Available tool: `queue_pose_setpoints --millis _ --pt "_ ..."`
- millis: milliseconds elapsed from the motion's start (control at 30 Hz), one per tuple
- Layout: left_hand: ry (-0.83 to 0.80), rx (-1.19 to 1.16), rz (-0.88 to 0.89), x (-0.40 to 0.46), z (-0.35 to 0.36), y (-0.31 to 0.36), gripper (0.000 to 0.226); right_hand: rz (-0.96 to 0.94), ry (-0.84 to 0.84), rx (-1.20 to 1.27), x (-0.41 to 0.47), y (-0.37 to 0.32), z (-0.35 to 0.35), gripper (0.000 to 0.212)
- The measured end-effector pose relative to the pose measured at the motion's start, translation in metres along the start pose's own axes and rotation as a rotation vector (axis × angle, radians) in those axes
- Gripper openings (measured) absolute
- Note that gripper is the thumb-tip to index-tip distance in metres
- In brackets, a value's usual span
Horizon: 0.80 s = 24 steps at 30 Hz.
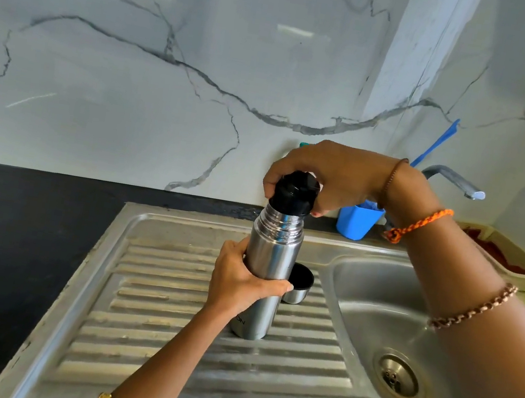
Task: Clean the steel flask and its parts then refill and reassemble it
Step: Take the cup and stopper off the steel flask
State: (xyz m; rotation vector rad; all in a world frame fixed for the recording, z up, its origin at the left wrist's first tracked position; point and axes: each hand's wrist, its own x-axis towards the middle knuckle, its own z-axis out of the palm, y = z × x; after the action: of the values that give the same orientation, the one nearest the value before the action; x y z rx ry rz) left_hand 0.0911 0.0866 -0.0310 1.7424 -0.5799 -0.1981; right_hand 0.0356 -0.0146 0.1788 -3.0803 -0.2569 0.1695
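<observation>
A steel flask [274, 256] stands upright on the ribbed steel drainboard [163, 328] to the left of the sink. My left hand [240, 280] grips the flask's body around its middle. A black stopper [295, 192] sits in the flask's threaded neck, and my right hand [324, 174] holds it from above with fingers curled round it. Just behind and to the right of the flask, the steel cup lid [299, 283] with a black lining stands mouth up on the drainboard.
The sink basin [378, 287] with its drain [398, 378] lies to the right. A tap spout [455, 180] reaches over it. A blue cup [356, 221] stands at the wall, with a blue handle [437, 141] rising behind my wrist. A beige tray [514, 262] sits at the far right. Black countertop [3, 242] lies to the left.
</observation>
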Motion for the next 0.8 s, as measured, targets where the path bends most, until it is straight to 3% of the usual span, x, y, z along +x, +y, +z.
queue_pose_setpoints --millis 133,333,433,533,667,800 --pt "0.011 0.020 -0.007 0.008 -0.004 0.005 0.064 -0.057 0.234 0.285 -0.010 0.016 0.002 0.056" --pt "0.073 0.079 -0.023 0.007 -0.008 0.017 0.059 -0.222 0.666 1.220 -0.023 0.037 0.073 0.054" --pt "0.121 0.096 -0.047 0.004 -0.006 0.022 0.070 -0.089 0.866 1.646 -0.027 0.044 0.129 0.061" --pt "0.143 0.109 -0.058 0.002 -0.004 0.025 0.076 0.144 0.852 1.601 -0.031 0.050 0.171 0.066" --pt "0.223 0.110 -0.066 -0.006 -0.018 0.025 0.071 0.377 0.759 1.309 -0.027 0.051 0.196 0.052" --pt "0.282 0.116 -0.034 -0.009 -0.044 0.029 0.070 0.395 0.601 0.852 -0.004 0.048 0.201 0.071"
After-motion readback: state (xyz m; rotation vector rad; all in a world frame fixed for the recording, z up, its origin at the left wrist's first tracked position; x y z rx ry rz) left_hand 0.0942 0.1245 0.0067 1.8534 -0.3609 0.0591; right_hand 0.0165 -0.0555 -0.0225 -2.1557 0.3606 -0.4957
